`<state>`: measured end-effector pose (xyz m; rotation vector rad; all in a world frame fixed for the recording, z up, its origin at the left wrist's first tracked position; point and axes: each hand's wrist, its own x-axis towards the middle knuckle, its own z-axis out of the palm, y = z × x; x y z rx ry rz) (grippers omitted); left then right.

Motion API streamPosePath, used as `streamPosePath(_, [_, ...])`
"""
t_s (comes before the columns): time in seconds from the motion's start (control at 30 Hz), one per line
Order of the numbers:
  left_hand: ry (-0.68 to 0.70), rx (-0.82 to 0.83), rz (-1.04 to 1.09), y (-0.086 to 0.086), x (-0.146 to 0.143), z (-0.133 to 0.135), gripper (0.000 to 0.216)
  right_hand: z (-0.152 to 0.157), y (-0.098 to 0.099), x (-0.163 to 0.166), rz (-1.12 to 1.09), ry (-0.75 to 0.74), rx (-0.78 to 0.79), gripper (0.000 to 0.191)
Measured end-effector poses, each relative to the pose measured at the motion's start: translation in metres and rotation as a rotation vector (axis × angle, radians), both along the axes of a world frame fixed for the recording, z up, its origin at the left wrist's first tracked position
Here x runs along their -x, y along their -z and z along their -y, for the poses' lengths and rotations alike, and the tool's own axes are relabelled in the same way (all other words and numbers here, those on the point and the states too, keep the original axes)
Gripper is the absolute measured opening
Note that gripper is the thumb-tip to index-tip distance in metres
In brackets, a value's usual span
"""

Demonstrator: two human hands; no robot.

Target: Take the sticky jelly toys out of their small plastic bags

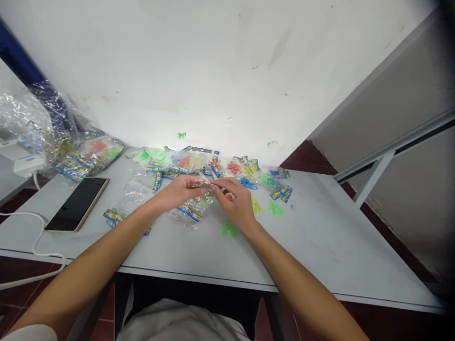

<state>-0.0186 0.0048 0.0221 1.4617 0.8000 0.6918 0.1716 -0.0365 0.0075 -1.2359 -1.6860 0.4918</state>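
Observation:
My left hand (pixel 179 193) pinches a small clear plastic bag (pixel 204 198) that has something green inside. Fingertips of my right hand (pixel 237 203) meet it at the bag's upper edge and grip there too. Close by my left hand lies a clear wrapper with a colourful printed strip (pixel 190 212). A green translucent hand-shaped toy (pixel 229 228) rests just below my right hand. To its right are a yellow toy (pixel 256 205) and another green toy (pixel 276 207), both loose on the table (pixel 305 246).
Several bagged toys in red, green and blue, such as a red one (pixel 233 167), line the wall. A black-screened phone (pixel 78 204) lies at left beside a white cable (pixel 37 237). A large clear bag of packets (pixel 90 154) sits behind it.

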Motion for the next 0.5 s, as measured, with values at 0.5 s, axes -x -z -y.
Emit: streamPosePath(0.5, [0.033, 0.021, -0.106, -0.0067, -0.0006, 0.005, 0.024, -0.005, 0.0019, -0.006, -0.071, 0.05, 0.11, 0.03])
